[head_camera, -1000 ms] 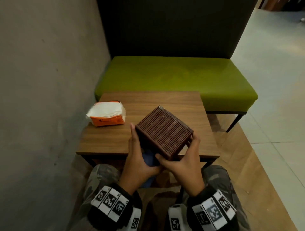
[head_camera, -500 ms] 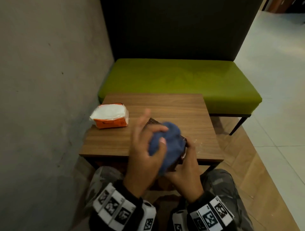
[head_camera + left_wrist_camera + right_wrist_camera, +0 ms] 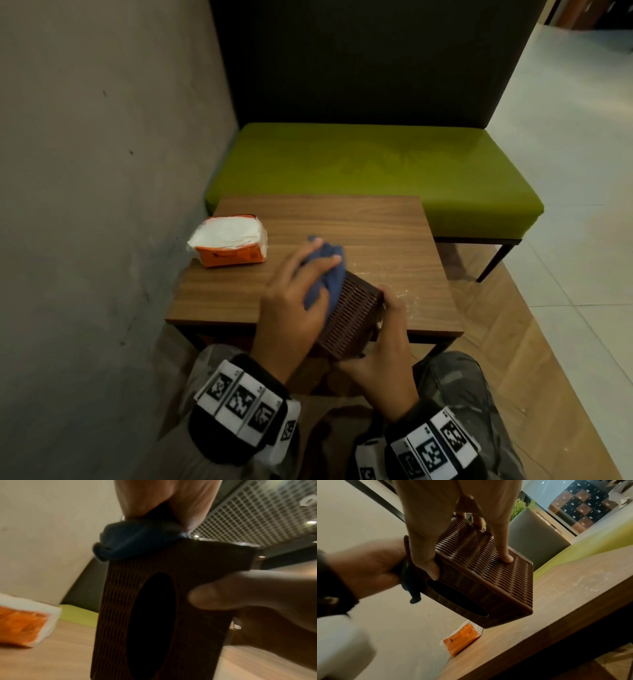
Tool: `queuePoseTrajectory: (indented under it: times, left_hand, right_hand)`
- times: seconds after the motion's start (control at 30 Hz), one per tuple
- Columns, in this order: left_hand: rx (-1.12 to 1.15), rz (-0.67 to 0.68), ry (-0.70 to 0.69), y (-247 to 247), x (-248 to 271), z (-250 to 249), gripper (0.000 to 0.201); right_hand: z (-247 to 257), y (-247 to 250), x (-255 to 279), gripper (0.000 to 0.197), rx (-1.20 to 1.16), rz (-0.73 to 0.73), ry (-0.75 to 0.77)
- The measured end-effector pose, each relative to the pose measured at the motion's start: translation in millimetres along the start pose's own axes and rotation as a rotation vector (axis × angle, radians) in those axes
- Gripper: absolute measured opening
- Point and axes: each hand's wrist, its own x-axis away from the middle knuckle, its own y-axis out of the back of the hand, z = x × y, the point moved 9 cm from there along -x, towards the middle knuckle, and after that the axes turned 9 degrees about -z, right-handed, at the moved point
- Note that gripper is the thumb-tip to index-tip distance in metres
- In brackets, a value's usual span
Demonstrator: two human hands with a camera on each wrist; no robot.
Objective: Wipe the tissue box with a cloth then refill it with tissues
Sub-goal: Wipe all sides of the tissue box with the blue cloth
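Observation:
A brown woven tissue box (image 3: 352, 315) is held tilted above the near edge of the wooden table (image 3: 342, 219). My right hand (image 3: 380, 356) grips its near right corner, thumb by the dark oval opening (image 3: 457, 599) and fingers along the side (image 3: 505, 555). My left hand (image 3: 294, 301) holds a bunched blue cloth (image 3: 329, 270) and presses it on the box's far upper face, also seen as the cloth (image 3: 137, 543) atop the box (image 3: 163, 615). An orange and white tissue pack (image 3: 231, 241) lies at the table's left.
A grey wall (image 3: 102, 205) runs along the left of the table. A green bench seat (image 3: 373, 174) with a dark back stands behind it. White specks lie on the table (image 3: 400, 291) to the right of the box. Wooden floor lies to the right.
My left hand came up from under the box with the blue cloth and swept it across the top face toward the far side. The right hand kept its hold on the box.

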Motion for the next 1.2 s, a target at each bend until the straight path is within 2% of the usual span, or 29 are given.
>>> queuePoseTrajectory:
  times: [0.1, 0.13, 0.17, 0.27, 0.3, 0.33, 0.43, 0.47, 0.5, 0.6, 0.63, 0.7, 0.8, 0.83, 0.87, 0.93, 0.97, 1.0, 1.03, 1.13, 1.17, 1.2]
  left_hand:
    - [-0.024, 0.173, -0.268, -21, 24, -40, 0.032]
    - [-0.036, 0.185, -0.280, -22, 21, -36, 0.034]
    - [-0.051, 0.158, -0.228, -18, 11, -24, 0.035]
    - [-0.110, -0.053, 0.015, 6, -16, 19, 0.027]
    - [-0.126, -0.086, 0.030, 9, -15, 22, 0.024]
    - [-0.143, -0.074, -0.003, 7, -11, 15, 0.023]
    - [-0.161, 0.114, -0.229, -14, 26, -26, 0.028]
    - [-0.159, 0.150, -0.266, -16, 31, -27, 0.028]
    - [-0.158, 0.142, -0.249, -12, 26, -21, 0.027]
    - [-0.181, -0.087, -0.017, 12, -5, 21, 0.022]
    - [-0.166, -0.127, 0.020, 15, -8, 25, 0.021]
    - [-0.142, -0.080, -0.052, 1, -1, 1, 0.025]
    - [-0.115, 0.090, -0.312, -26, 18, -47, 0.026]
    - [-0.113, 0.105, -0.334, -27, 11, -47, 0.026]
    - [-0.119, 0.075, -0.296, -25, -1, -37, 0.025]
    - [-0.129, -0.078, -0.100, -7, -29, -6, 0.021]
    - [-0.122, -0.140, -0.010, 1, -35, 6, 0.019]
    - [-0.120, -0.162, 0.024, 2, -34, 9, 0.018]
    - [-0.126, -0.137, -0.003, -3, -27, 0, 0.018]
    - [-0.104, 0.070, -0.242, -29, 9, -42, 0.021]
    - [-0.094, 0.096, -0.264, -28, 9, -41, 0.020]
    - [-0.092, 0.067, -0.222, -22, 1, -27, 0.019]
  right_hand:
    - [-1, -3, -6, 0.083, -0.007, 0.003, -0.046]
    - [-1, -2, -6, 0.085, -0.026, 0.000, -0.060]
    - [-1, -1, -6, 0.090, -0.042, 0.002, -0.055]
    - [-2, -1, -5, 0.098, -0.020, 0.003, -0.006]
    - [-2, 0, -6, 0.098, -0.004, -0.002, 0.003]
    - [-2, 0, -8, 0.097, 0.004, -0.008, 0.011]
    - [-6, 4, -12, 0.096, 0.006, -0.038, 0.012]
    - [-7, 5, -12, 0.097, 0.007, -0.040, 0.013]
    - [-7, 5, -13, 0.098, 0.011, -0.034, 0.023]
    - [-6, 2, -13, 0.096, 0.036, -0.027, 0.046]
    - [-5, 2, -13, 0.096, 0.035, -0.028, 0.042]
    - [1, 0, -18, 0.091, 0.030, -0.016, 0.048]
    - [7, -4, -24, 0.071, 0.020, 0.009, 0.055]
    - [7, -3, -24, 0.073, 0.002, 0.005, 0.047]
    - [6, -2, -23, 0.081, -0.011, 0.003, 0.041]
    - [6, 0, -19, 0.094, 0.024, 0.000, 0.036]
    - [5, 0, -17, 0.097, 0.046, 0.004, 0.032]
    - [5, -2, -16, 0.097, 0.055, 0.008, 0.028]
    - [7, -3, -16, 0.097, 0.055, 0.009, 0.028]
    - [8, -6, -18, 0.085, 0.003, -0.004, 0.028]
    - [9, -5, -16, 0.085, -0.006, -0.006, 0.034]
    - [9, -3, -13, 0.089, -0.002, -0.010, 0.046]
